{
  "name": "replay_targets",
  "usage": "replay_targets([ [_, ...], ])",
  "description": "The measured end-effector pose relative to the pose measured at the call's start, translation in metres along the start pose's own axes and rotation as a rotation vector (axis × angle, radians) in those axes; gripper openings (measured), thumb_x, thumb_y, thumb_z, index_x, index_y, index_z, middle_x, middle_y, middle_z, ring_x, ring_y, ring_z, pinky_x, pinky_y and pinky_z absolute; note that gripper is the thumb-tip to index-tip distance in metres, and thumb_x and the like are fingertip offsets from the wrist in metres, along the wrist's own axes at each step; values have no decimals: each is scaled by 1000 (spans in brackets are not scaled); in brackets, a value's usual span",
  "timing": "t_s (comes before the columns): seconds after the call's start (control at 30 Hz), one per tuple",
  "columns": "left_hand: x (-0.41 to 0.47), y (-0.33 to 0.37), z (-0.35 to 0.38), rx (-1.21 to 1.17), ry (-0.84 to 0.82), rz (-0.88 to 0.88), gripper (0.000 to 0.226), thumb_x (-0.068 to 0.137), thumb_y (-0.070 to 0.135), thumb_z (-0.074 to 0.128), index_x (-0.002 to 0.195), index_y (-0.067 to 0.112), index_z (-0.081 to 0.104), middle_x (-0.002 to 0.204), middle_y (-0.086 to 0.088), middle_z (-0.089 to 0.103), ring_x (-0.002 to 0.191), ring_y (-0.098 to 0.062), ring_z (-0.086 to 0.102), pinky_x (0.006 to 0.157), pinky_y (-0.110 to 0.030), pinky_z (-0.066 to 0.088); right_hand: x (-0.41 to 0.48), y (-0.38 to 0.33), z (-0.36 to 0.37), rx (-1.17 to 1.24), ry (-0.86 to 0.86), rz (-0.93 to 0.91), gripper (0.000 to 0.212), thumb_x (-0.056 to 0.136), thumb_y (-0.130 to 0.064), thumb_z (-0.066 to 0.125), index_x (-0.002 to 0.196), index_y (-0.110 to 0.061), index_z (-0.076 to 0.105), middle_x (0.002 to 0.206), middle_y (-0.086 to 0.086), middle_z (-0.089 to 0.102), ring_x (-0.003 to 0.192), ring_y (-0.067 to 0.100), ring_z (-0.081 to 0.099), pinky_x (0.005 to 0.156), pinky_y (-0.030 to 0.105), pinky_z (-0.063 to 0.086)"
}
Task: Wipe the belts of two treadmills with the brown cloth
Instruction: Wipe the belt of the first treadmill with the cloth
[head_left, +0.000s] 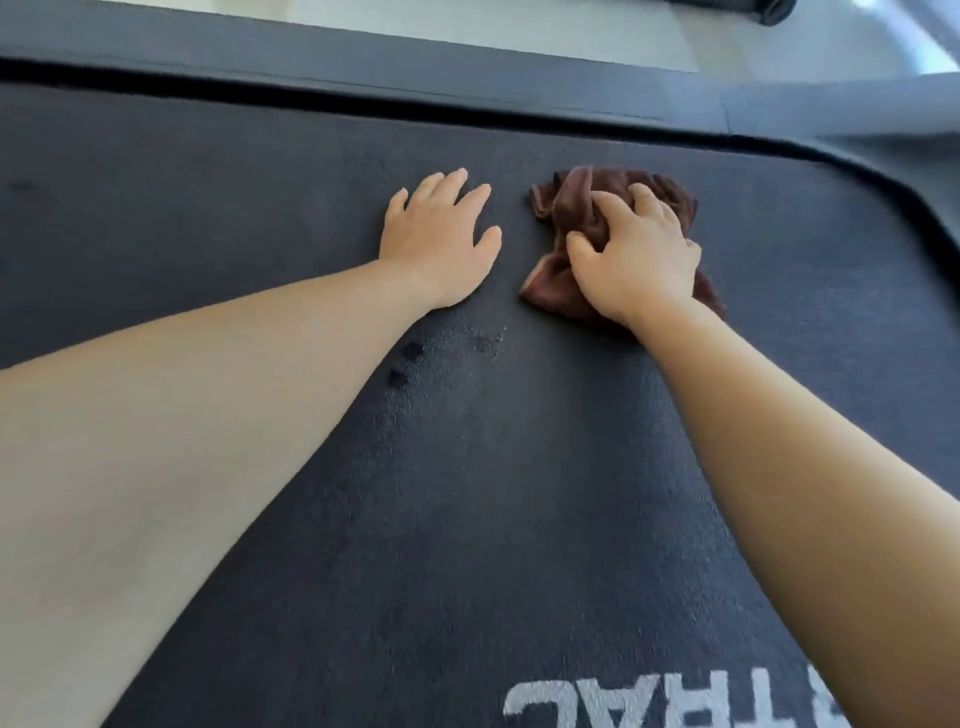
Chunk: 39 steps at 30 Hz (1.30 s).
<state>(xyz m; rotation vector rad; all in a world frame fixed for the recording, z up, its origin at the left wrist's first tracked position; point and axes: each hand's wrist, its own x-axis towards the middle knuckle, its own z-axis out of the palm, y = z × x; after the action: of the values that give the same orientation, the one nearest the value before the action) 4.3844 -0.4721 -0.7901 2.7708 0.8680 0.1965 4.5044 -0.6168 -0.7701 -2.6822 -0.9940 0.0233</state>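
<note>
A dark textured treadmill belt (234, 208) fills most of the view, with white letters printed near its bottom edge. The brown cloth (566, 208) lies bunched on the belt right of centre. My right hand (636, 252) lies on top of it, its fingers curled into the folds and gripping them. My left hand (441, 236) rests flat on the bare belt just left of the cloth, fingers spread and straight, holding nothing. A few small dark wet spots (410, 358) sit on the belt just below my left wrist.
The treadmill's grey side rail (363, 67) runs along the far edge of the belt, curving round at the right. Beyond it lies pale floor (545, 31), with a dark object (748, 8) at the top right.
</note>
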Motion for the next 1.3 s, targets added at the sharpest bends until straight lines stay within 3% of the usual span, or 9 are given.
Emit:
replay_targets([
  [0.33, -139, -53, -38, 29, -190, 292, 60, 96, 47, 32, 149, 24, 18, 159, -1, 9, 146, -20, 6, 116, -43, 9, -179, -59, -11, 52, -56, -30, 47, 89, -48, 48, 134, -35, 45, 152, 3, 30, 139, 24, 24, 104, 55, 27],
  [0.43, -166, -72, -39, 36, -150, 300, 59, 95, 49, 29, 149, 29, 17, 159, 3, 9, 146, -16, 5, 116, -45, 7, -211, -69, -6, 56, -73, -57, 49, 88, -49, 48, 135, -38, 43, 154, 4, 26, 141, 22, 20, 105, 58, 25],
  [0.6, -178, -81, -35, -28, -67, 266, 54, 95, 45, 34, 146, 31, 26, 157, 5, 16, 145, -14, 10, 116, -42, 6, -178, -71, 3, 28, -62, -61, 54, 88, -50, 49, 139, -41, 38, 157, 4, 18, 144, 20, 12, 109, 59, 15],
  [0.9, -174, -82, -31, -68, 23, 248, 49, 90, 46, 41, 139, 35, 39, 151, 10, 29, 141, -11, 20, 113, -41, 11, -92, -79, 13, 4, -51, -48, 54, 90, -51, 45, 141, -38, 36, 157, 7, 18, 144, 25, 14, 110, 59, 14],
  [1.3, -177, -81, -32, -50, 6, 259, 50, 94, 43, 40, 142, 32, 36, 154, 6, 26, 143, -15, 18, 115, -44, 11, -192, -73, 4, 53, -45, -66, 58, 88, -51, 48, 142, -36, 34, 157, 5, 17, 144, 22, 13, 110, 58, 17],
])
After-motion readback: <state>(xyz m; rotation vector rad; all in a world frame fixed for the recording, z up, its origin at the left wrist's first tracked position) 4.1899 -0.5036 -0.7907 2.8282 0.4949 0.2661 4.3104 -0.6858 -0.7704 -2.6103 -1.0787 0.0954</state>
